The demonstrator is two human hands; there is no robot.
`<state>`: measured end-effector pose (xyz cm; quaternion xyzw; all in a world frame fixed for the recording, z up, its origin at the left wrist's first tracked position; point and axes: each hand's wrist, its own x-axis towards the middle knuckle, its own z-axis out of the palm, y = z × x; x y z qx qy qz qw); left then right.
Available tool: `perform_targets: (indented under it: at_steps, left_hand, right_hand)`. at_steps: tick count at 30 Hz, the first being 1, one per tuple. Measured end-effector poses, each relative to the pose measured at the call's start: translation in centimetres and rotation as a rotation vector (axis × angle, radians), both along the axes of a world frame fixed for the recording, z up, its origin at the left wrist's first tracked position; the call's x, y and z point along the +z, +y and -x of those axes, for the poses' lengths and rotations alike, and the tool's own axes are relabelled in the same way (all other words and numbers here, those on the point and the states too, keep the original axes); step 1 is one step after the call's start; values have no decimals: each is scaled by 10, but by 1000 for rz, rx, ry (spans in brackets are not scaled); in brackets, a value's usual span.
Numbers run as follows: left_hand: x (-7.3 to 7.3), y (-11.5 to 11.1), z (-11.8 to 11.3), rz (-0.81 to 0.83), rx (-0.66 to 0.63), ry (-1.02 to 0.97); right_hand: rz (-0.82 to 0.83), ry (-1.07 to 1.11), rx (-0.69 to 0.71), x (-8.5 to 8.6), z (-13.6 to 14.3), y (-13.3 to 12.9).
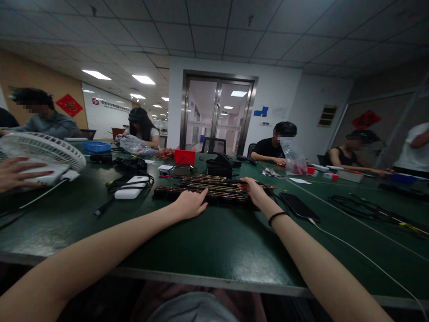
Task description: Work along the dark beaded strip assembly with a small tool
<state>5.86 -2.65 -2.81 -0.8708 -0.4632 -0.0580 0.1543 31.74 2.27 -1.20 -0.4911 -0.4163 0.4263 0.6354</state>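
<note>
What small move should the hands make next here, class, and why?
Perhaps steady the strips with the left hand: its index finger extends over them, while the right hand, near their right end, seems to pinch something dark.

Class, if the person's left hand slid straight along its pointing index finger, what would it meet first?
The left hand would likely meet the dark strips first; whether its fingertip already touches them is unclear.

On the green surface (201, 250), the left hand (191, 204) is pointing onto a row of thin rods (217, 190), while the right hand (253, 191) is gripping a dark piece at their far end.
</note>
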Motion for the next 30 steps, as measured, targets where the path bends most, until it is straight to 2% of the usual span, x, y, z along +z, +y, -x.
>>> perform_targets:
  at_steps: [10,30]
  left_hand:
    - [-3,1,-1,-14,33,-5]
    - [-2,1,-1,-5,21,-15]
  right_hand:
    - [6,3,8,-1,-1,4]
    - [4,21,13,2,2,-1]
